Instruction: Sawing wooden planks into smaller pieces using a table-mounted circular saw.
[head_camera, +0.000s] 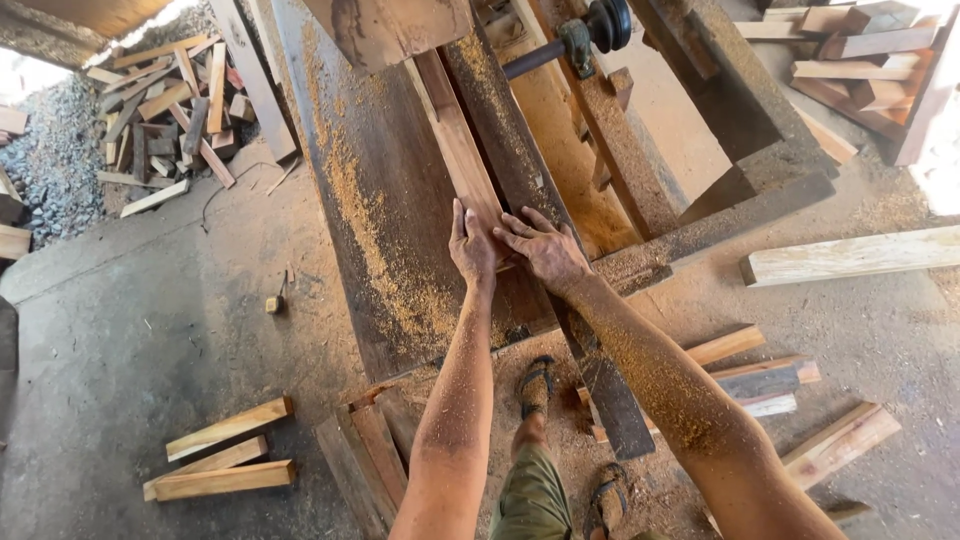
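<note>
— Item one, the hands?

— Both arms stretched forward, dusted with sawdust. Left hand (472, 245) lies flat, palm down, fingers together, on the near end of the narrow plank (458, 140); right hand (543, 250) just beside it, fingers spread, pressing the same end. Neither curls around the wood: both lie open against it, clasping nothing.

— And the plank's place?

— Lying lengthwise on the saw bench (370, 200), running away from the person toward a big block (390, 30) at the far end. Its right edge follows a dark slot in the bench (a blade may sit there, though I can't make one out).

— Counts?

— One plank under the hands. Three short offcuts (225, 455) on the floor to the left. Two sandalled feet (537, 383) below the bench's near edge. One scrap heap (170, 100) far left, pieces too jumbled to count. One pale board (850, 257) on the ground to the right.

— Room to move?

— Bare concrete floor (150, 320) opens wide on the left; the right side is crowded with loose timbers (760, 375) close to the feet.
</note>
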